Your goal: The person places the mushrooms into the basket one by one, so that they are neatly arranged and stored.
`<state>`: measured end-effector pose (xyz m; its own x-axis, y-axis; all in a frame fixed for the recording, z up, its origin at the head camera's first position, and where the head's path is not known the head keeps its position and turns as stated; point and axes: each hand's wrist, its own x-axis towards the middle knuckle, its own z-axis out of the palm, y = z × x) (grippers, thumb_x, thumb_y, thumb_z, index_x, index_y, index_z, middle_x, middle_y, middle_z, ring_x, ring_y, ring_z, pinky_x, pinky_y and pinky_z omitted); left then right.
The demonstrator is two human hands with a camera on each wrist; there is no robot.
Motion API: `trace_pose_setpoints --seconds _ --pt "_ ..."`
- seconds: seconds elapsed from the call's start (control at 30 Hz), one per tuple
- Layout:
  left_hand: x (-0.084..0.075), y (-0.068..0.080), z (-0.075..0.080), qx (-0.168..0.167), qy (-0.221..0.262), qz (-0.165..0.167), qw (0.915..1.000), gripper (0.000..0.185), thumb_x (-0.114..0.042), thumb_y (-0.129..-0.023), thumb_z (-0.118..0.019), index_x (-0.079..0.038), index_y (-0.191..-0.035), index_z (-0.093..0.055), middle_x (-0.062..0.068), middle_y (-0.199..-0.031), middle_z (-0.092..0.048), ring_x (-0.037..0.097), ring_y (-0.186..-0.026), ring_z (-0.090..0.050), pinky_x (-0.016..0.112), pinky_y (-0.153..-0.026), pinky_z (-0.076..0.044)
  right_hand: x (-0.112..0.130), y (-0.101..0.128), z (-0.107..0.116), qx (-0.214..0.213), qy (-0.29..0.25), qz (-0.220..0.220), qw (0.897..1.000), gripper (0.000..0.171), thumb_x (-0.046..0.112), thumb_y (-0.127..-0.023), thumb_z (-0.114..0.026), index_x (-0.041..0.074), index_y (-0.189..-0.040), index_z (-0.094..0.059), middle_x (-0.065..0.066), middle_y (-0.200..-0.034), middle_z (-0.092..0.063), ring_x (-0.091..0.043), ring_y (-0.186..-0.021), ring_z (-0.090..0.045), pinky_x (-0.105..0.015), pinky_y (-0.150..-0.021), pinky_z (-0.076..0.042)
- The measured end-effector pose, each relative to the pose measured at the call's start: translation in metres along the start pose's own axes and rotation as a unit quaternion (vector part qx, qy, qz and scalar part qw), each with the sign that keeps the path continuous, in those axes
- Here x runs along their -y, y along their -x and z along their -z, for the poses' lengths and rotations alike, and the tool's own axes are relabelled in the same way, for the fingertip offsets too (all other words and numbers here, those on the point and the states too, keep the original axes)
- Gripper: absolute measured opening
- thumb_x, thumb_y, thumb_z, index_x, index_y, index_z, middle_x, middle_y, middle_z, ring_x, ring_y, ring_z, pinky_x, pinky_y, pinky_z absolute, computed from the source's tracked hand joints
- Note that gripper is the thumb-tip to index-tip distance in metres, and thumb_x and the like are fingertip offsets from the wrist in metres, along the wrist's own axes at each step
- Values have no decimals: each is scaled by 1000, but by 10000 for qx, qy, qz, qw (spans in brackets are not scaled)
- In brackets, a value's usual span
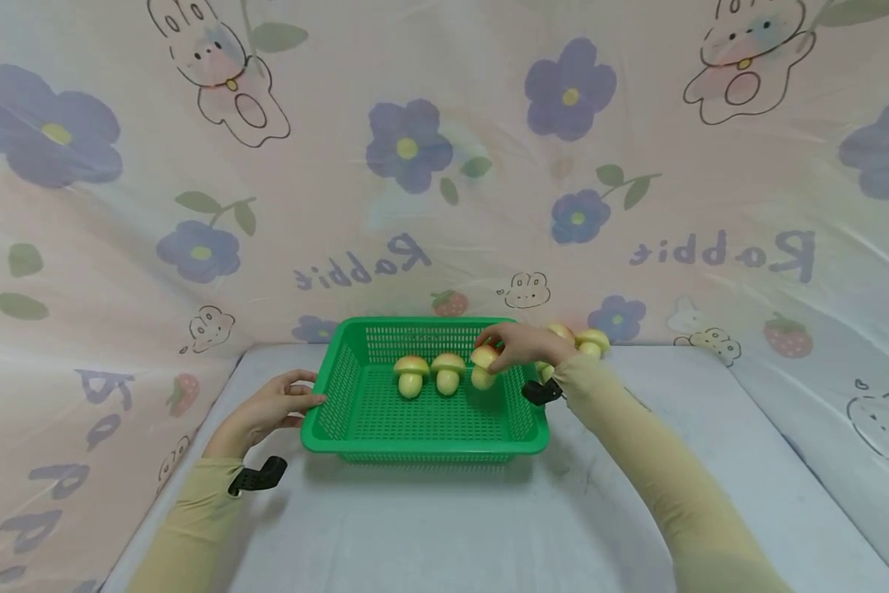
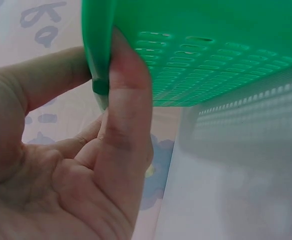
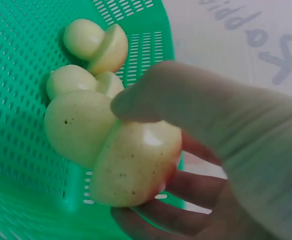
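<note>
A green plastic basket (image 1: 425,447) with perforated walls stands on the white table. My left hand (image 1: 277,405) grips its left rim, thumb on one side and fingers on the other, as the left wrist view also shows. Over the basket's right part, my right hand (image 1: 518,344) holds a toy mushroom (image 3: 135,160) with a reddish-yellow cap and pale stem, thumb and fingers around the cap. Two like mushrooms sit in the basket: one at left (image 1: 410,377), the other in the middle (image 1: 447,374). Whether the held mushroom touches the basket floor I cannot tell.
More mushrooms, one of them (image 1: 592,341) plainly visible, lie on the table behind the basket's right side, partly hidden by the right hand. A printed cloth (image 1: 481,222) hangs behind the table (image 1: 414,527). Each wrist carries a black camera mount (image 1: 259,476).
</note>
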<state>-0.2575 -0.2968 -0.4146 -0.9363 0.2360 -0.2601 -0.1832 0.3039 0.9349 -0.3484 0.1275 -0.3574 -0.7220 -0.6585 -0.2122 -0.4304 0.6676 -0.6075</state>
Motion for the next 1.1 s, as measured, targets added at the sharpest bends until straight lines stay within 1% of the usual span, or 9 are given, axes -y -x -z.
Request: trace_pose_setpoints --seconds 0.13,0.27,0.37,0.53,0.67,0.83,0.97,1.1 --pt "-2 1 0 25 9 -36 10000 61 -17 -92 -67 1 -140 -33 19 -111 -55 24 -87 -65 38 -74 -55 0 -5 0 43 171 -93 9998 52 6 -79 -69 -2 -129 -55 -14 -115 -60 -24 -99 -55 -35 -80 -48" --pt "-4 1 0 58 15 -55 10000 64 -18 -92 -67 3 -140 -32 19 -112 -54 23 -88 -65 38 -74 -55 -1 -11 -1 92 331 -158 9993 53 7 -79 -69 -2 -129 -56 -14 -120 -59 -26 -106 -54 -36 -86 -48" --pt "-5 1 -1 8 38 18 10000 62 -17 -91 -68 1 -139 -34 18 -111 -55 23 -87 -65 38 -74 -55 -2 -15 -2 117 440 -234 9987 53 8 -80 -70 -1 -130 -56 -14 -121 -58 -27 -109 -53 -37 -89 -47" --pt "-6 1 -2 -3 30 37 10000 62 -17 -92 -67 1 -140 -33 18 -113 -54 24 -87 -65 38 -74 -55 -3 -21 -4 106 544 -424 9976 51 9 -81 -72 -2 -129 -56 -14 -115 -60 -26 -105 -55 -37 -88 -47" --pt "-7 2 -2 26 38 8 10000 62 -16 -92 -66 2 -140 -32 17 -110 -54 23 -86 -64 37 -73 -55 -6 -27 -6 88 645 -555 9963 49 10 -81 -73 0 -126 -58 -13 -112 -60 -25 -102 -55 -36 -87 -47" --pt "-9 4 -2 39 35 -16 10000 62 -16 -92 -66 2 -141 -32 15 -105 -55 21 -84 -64 37 -73 -54 -7 -31 -9 63 743 -644 9951 47 10 -80 -74 0 -124 -59 -13 -113 -60 -25 -103 -55 -37 -88 -47" --pt "-8 4 -2 27 62 -9 10000 61 -15 -92 -66 2 -140 -32 16 -106 -55 22 -85 -64 37 -74 -54 -6 -32 -12 56 702 -742 9948 48 9 -80 -74 -1 -124 -59 -15 -115 -59 -27 -106 -55 -38 -90 -46" --pt "-6 4 -2 14 89 -3 10000 61 -15 -92 -66 3 -140 -32 17 -107 -55 23 -86 -65 38 -74 -55 -5 -34 -15 72 799 -819 9934 47 11 -82 -74 -1 -125 -58 -17 -119 -58 -29 -109 -55 -38 -91 -46"
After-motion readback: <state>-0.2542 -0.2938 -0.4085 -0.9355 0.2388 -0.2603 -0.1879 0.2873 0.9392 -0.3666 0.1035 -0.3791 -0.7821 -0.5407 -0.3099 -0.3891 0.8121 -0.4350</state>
